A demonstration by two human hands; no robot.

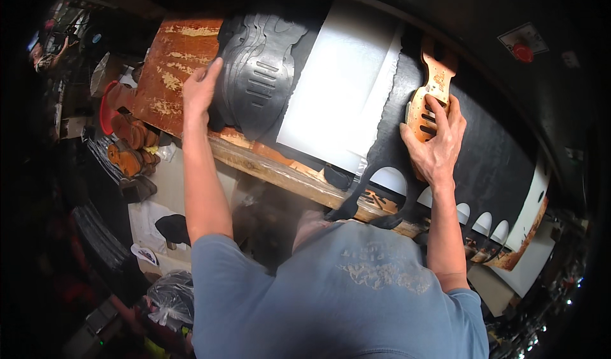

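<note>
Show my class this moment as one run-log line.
left hand: at edge of stacked curved grey slotted pieces; right hand: on tan slotted board; between: white rectangular sheet

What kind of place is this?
Probably a workshop for cutting shapes: a slotted brown form is under the right hand, slotted black pieces are stacked beside the left hand, and a black sheet has rounded gaps.

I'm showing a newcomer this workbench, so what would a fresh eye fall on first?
Probably the bright white sheet in the upper middle of the view. Next come the tan slotted template under the right grip, and the stack of dark slotted pieces beside the left grip.
</note>
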